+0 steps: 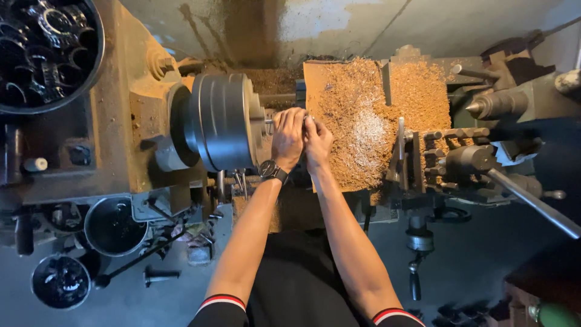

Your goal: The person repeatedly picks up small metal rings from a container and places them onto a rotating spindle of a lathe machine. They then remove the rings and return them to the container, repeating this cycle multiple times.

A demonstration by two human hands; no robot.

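Observation:
I look down on a metal lathe. Its grey round chuck (pixel 221 121) sits left of centre. My left hand (pixel 288 136), with a dark wristwatch on the wrist, is closed around a small workpiece sticking out of the chuck's right face. My right hand (pixel 317 140) presses against the left one from the right, fingers curled on the same spot. The workpiece is almost fully hidden under my fingers. Behind my hands lies the carriage, covered in golden metal chips (pixel 369 115).
The tool post with long handles (pixel 460 160) stands to the right, and the pointed tailstock centre (pixel 484 106) lies beyond it. A black bin of dark metal rings (pixel 45 51) fills the top left. Round tins (pixel 112 227) and loose tools lie at lower left.

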